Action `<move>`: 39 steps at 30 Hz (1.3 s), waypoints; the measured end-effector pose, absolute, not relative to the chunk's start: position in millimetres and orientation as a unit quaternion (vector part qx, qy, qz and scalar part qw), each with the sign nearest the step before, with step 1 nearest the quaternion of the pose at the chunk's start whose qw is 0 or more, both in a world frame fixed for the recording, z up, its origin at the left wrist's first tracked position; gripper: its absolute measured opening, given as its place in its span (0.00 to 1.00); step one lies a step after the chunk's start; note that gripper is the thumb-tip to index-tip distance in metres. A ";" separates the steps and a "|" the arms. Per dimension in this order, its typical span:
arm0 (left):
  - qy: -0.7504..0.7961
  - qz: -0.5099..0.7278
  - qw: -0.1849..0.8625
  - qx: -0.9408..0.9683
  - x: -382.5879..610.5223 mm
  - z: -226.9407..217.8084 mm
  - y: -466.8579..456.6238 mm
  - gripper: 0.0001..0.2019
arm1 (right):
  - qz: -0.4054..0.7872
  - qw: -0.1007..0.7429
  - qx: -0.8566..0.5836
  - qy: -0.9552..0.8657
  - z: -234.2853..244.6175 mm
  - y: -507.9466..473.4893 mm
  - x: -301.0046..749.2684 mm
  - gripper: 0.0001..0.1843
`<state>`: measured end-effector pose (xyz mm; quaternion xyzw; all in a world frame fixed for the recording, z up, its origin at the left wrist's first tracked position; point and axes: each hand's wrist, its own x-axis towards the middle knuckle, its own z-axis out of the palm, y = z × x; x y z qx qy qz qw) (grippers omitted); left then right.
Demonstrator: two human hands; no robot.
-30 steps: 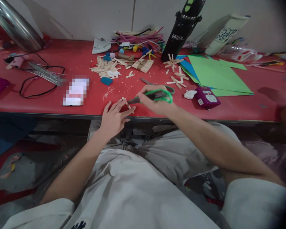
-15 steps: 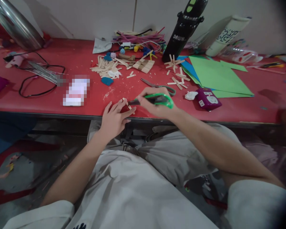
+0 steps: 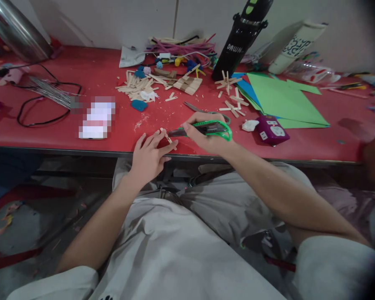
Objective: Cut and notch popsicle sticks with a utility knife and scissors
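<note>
My left hand point(image 3: 148, 155) lies palm down at the table's front edge, its fingers spread. Two of its fingertips pin a small wooden stick point(image 3: 169, 141) against the red tabletop. My right hand point(image 3: 208, 135) is closed around a green-and-black cutting tool point(image 3: 220, 128) with a dark blade. The blade points left, and its tip is at or very near the stick; contact cannot be made out. Just behind my right hand lies a pair of scissors point(image 3: 192, 106), partly covered by it.
Loose wooden sticks point(image 3: 133, 87) lie beyond my left hand, with glued stick crosses point(image 3: 234, 109) farther right. A phone point(image 3: 96, 121) and black cord point(image 3: 28, 124) are left. Green paper point(image 3: 287, 100), a purple box point(image 3: 272, 130) and a black bottle point(image 3: 236, 46) stand or lie right.
My right hand and the cutting tool have shifted slightly to the right. My left hand keeps its place on the stick. The view has turned a little.
</note>
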<state>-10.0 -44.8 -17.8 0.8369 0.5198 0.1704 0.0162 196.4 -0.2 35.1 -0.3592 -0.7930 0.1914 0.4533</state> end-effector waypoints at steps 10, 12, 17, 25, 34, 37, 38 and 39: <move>0.518 0.175 0.012 0.837 -9.3 -21.3 -44.4 0.26 | 0.173 0.429 -0.354 -0.813 32.4 0.9 199.3 0.13; 0.518 0.174 0.007 0.838 -9.4 -22.2 -44.1 0.26 | 0.172 0.426 -0.352 -0.815 33.2 -0.3 199.0 0.13; 0.515 0.171 -0.002 0.840 -10.5 -22.6 -44.3 0.26 | 0.165 0.428 -0.354 -0.815 35.1 -2.1 198.5 0.14; 0.520 0.170 0.012 0.837 -9.6 -19.9 -44.8 0.26 | 0.176 0.438 -0.345 -0.811 32.8 -0.8 198.4 0.13; 0.518 0.176 0.011 0.837 -9.6 -21.0 -44.8 0.26 | 0.171 0.440 -0.338 -0.814 32.4 -3.1 195.5 0.12; 0.518 0.174 0.008 0.838 -9.6 -21.4 -44.0 0.25 | 0.179 0.428 -0.323 -0.825 33.0 -8.1 191.6 0.11; 0.518 0.174 0.009 0.838 -9.7 -21.5 -43.8 0.25 | 0.182 0.422 -0.317 -0.830 33.2 -8.8 190.7 0.11; 0.518 0.174 0.011 0.837 -9.8 -21.5 -43.7 0.25 | 0.184 0.417 -0.312 -0.834 33.2 -8.5 190.4 0.10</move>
